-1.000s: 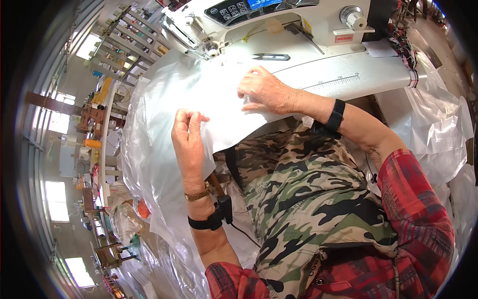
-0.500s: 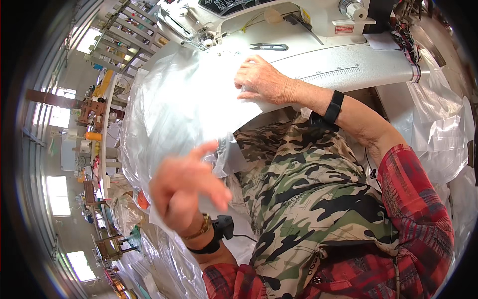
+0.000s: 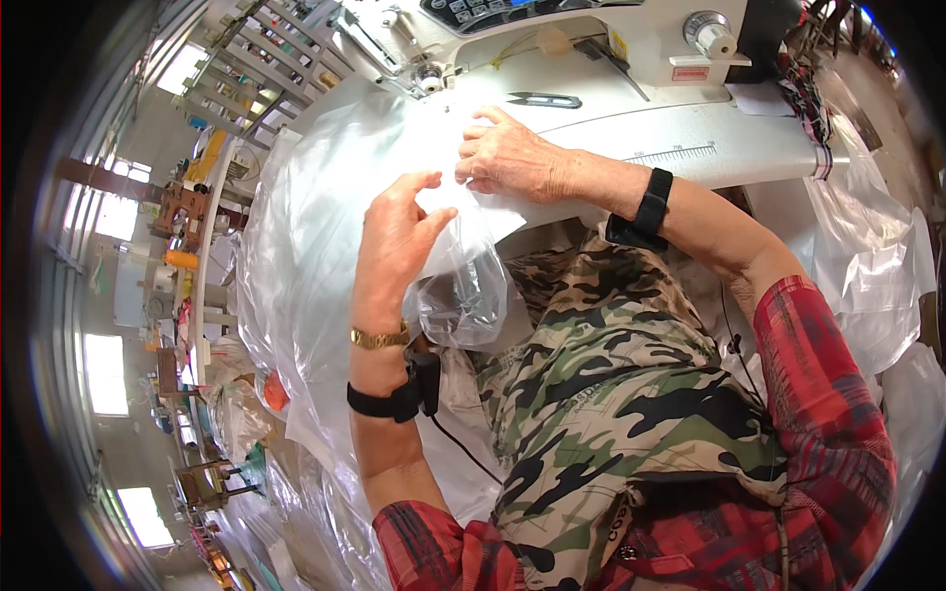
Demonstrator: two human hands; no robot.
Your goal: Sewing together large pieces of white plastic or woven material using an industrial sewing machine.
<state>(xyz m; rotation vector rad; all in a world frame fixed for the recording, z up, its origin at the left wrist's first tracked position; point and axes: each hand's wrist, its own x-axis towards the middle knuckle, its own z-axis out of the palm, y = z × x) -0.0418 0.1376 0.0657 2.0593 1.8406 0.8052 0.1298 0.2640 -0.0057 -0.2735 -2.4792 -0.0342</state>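
Note:
A sheet of clear plastic (image 3: pixel 325 217) drapes over the sewing machine's white bed and hangs down toward my lap. With curled fingers, my right hand (image 3: pixel 512 158) pinches the plastic near the bed's front edge; its fingertips are partly hidden in glare. My left hand (image 3: pixel 396 231) is raised over the sheet, just left of the right one. Its thumb and forefinger are apart, with nothing visible between them. The sewing machine (image 3: pixel 670 34) stands ahead, its needle area (image 3: pixel 429 81) beyond my hands. Small thread snips (image 3: pixel 545 100) lie on the bed behind my right hand.
A printed ruler scale (image 3: pixel 680 153) runs along the bed at right. A dark slim tool (image 3: pixel 616 67) lies under the machine's arm. More clear plastic (image 3: pixel 867 236) hangs at the right. Benches with thread cones (image 3: pixel 181 259) stand along the left.
My left hand has swung up and forward from above my lap to beside my right hand. The right hand stays on the plastic. The view has shifted slightly.

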